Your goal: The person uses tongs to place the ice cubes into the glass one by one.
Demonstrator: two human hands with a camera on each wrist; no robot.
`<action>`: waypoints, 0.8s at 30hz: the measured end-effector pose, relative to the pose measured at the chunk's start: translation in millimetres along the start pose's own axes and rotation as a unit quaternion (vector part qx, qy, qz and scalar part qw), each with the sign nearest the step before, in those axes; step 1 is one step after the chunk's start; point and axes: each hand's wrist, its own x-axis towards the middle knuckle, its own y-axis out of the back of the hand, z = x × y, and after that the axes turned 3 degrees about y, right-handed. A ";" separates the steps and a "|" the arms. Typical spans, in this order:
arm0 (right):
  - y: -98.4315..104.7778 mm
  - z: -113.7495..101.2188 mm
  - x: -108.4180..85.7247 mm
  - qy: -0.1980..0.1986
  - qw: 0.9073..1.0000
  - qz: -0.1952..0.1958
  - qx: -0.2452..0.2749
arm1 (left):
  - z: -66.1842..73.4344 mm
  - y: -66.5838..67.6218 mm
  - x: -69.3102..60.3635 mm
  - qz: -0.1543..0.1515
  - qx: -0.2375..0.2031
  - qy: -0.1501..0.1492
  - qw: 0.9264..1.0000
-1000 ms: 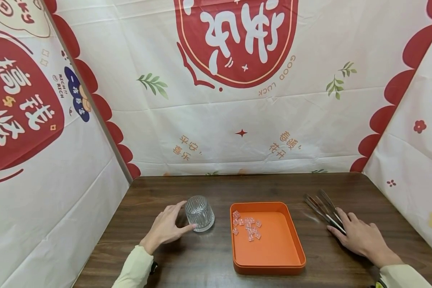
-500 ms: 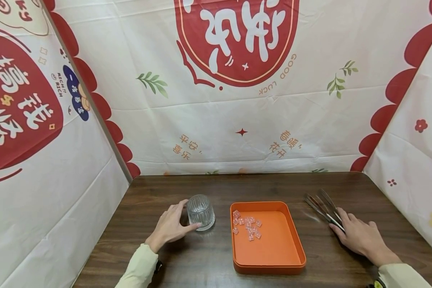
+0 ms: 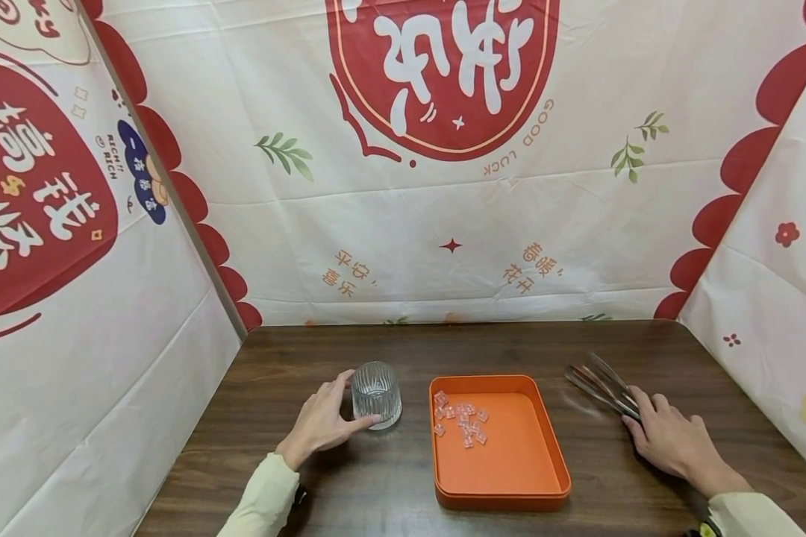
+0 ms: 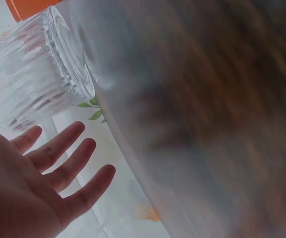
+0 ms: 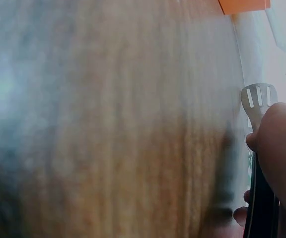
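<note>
In the orange tray (image 3: 520, 462), toward its left edge, lie all visible cubes (image 3: 466, 427), left hand (image 3: 324, 424) spread at the cubeless tumbler (image 3: 376, 395), right hand (image 3: 672, 446) gripping tongs (image 5: 261, 203).

Orange tray (image 3: 517, 466) on a brown wood-grain counter (image 3: 369, 492)
The cubes (image 3: 466, 426) look clear with a pinkish cast; the glass (image 3: 376, 391) is colourless, ribbed in fine lines. The tongs (image 5: 255, 113) are silver-grey with a black handle (image 5: 262, 203), the sleeves (image 3: 263, 492) pale yellow. White cloth (image 3: 389, 220) carries red medallions (image 3: 443, 142), red scallops (image 3: 772, 86), green sprigs (image 3: 286, 155) and orange lettering (image 3: 345, 274).
</note>
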 end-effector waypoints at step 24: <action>15.8 -6.4 0.8 0.011 0.999 -0.012 0.052 | 19.4 -15.5 10.5 0.029 -0.104 0.057 0.993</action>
